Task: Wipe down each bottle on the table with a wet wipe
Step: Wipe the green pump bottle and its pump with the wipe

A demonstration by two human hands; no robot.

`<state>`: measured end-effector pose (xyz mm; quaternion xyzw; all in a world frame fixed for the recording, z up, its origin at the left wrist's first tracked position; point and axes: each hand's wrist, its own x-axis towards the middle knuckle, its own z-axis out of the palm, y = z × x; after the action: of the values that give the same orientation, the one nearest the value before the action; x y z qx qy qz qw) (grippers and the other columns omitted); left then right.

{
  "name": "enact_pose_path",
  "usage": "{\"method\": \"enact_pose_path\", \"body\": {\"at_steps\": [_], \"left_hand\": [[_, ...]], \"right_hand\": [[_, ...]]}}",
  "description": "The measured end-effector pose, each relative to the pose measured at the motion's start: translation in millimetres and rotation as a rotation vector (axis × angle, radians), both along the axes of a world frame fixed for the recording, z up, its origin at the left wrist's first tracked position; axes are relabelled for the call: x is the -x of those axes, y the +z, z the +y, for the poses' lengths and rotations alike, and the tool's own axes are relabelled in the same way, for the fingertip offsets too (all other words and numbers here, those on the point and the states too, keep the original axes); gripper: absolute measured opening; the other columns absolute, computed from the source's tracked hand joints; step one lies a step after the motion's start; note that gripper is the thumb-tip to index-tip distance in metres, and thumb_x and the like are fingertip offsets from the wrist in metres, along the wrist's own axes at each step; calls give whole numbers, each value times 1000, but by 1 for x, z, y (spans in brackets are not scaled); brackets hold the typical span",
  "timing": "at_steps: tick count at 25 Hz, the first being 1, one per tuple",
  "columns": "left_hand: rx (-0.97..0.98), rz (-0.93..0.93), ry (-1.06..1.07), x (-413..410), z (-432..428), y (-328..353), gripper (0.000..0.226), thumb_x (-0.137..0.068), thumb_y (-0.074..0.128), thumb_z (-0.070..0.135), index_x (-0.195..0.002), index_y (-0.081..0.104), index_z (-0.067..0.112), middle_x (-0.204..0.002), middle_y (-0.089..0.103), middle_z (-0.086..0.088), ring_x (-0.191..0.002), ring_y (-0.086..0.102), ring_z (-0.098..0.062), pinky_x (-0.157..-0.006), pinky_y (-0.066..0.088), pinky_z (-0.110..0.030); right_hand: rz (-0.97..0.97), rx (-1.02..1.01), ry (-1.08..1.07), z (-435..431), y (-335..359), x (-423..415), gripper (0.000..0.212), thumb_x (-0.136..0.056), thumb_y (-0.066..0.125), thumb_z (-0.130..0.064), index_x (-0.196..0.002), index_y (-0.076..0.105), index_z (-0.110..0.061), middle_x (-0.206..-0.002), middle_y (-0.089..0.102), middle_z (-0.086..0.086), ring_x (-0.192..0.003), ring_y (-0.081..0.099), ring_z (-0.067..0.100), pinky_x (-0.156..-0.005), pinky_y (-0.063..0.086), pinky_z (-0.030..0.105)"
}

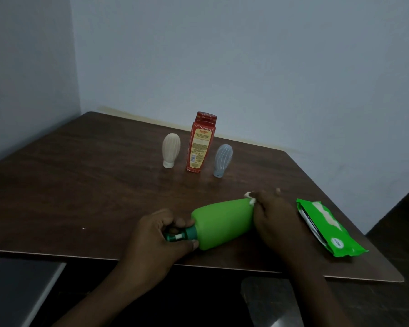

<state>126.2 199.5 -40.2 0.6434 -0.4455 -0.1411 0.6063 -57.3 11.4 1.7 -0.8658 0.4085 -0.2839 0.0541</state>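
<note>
- Fingers [183, 223] of the left hand [156, 234]: curled and clamped round the dark green cap [182, 235] and neck of the green bottle [222, 223], with the thumb tucked under the shoulder.
- Green bottle: held on its side over the near part of the table [80, 185], cap to the left, other end pointing right and away. Whether it touches the tabletop cannot be told.
- Handling, judged: smooth plastic, probably light and a little squeezable, and slick once damp. The cap and neck give the surest hold and leave the body free for wiping.
- Fingers [257, 210] of the right hand [276, 215]: bunched together round the bottle's far end, pressing a white wet wipe [251, 201] against it. Only scraps of the wipe show past the knuckles.
- Wipe pack [326, 227]: green, flat and soft, lying on the table just right of the right hand.
- Far row, well apart from the hands, all upright: a beige ribbed bottle [171, 149] standing on its cap, a tall red bottle [201, 142] with its label facing the camera, and a blue-grey ribbed bottle [223, 160] standing on its cap.
- Far row, status: whether any of the three has been wiped cannot be told.
</note>
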Motion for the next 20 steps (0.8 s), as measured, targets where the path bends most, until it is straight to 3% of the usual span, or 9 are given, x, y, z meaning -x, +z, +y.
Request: {"method": "enact_pose_path", "body": {"at_steps": [3, 6, 8, 11, 13, 16, 18, 20], "left_hand": [[13, 2, 3, 2, 0, 0, 33, -56, 94, -2, -75, 76, 17, -76, 70, 10, -70, 68, -3, -62, 50, -11], [16, 34, -13, 4, 0, 3, 29, -60, 92, -5, -72, 74, 15, -76, 71, 6, -68, 68, -3, -60, 50, -12], [8, 37, 2, 4, 0, 2, 33, -58, 94, -2, -77, 77, 18, -79, 70, 3, -70, 68, -6, -61, 51, -14], [-13, 35, 20, 1, -3, -1, 35, -57, 96, 3, -81, 77, 20, -80, 69, 2, -73, 68, -9, -64, 53, -18], [1, -14, 33, 2, -4, 0, 36, -58, 94, 1, -83, 77, 21, -83, 69, 7, -76, 68, -8, -67, 53, -17], [96, 111, 46, 9, 2, 9, 45, -63, 87, -12, -95, 74, 16, -95, 76, 8, -89, 74, -13, -74, 58, -17], [200, 196, 58, 15, 2, 25, 62, -64, 84, -17, -112, 64, 16, -98, 78, 1, -93, 75, -15, -77, 59, -19], [279, 199, 37, 23, -1, 45, 80, -64, 83, -17, -125, 52, 24, -99, 78, -7, -95, 75, -17, -82, 60, -24]], "right_hand": [[-22, 24, 285, 64, -14, -38, 40, -92, 44, -16, -127, 64, -19, -124, 67, 3, -122, 57, 19, -118, 27, 28], [30, 51, 538, 87, -19, -48, 49, -89, 41, -17, -135, 58, -18, -139, 59, -2, -135, 46, 10, -122, 19, 30], [-11, -11, 442, 54, -11, -32, 46, -91, 45, -16, -134, 59, -25, -135, 62, -7, -130, 51, 6, -120, 25, 30], [-78, -40, 141, -1, -2, 4, 38, -93, 51, -16, -126, 64, -31, -124, 69, -5, -115, 64, 15, -104, 46, 33], [-118, -24, 24, -6, -2, 10, 37, -93, 51, -15, -125, 65, -28, -124, 69, 0, -115, 64, 21, -104, 47, 37], [-134, 22, 158, 30, -17, -1, 45, -93, 51, -7, -135, 59, -20, -142, 55, 3, -136, 48, 18, -119, 28, 36], [-232, -9, 356, 52, -15, -7, 50, -94, 50, -4, -140, 53, -23, -148, 49, -5, -140, 39, 6, -121, 24, 30], [-391, -87, 467, 54, -2, -11, 48, -96, 52, -1, -137, 57, -25, -142, 54, -11, -135, 44, 0, -119, 27, 27]]}}
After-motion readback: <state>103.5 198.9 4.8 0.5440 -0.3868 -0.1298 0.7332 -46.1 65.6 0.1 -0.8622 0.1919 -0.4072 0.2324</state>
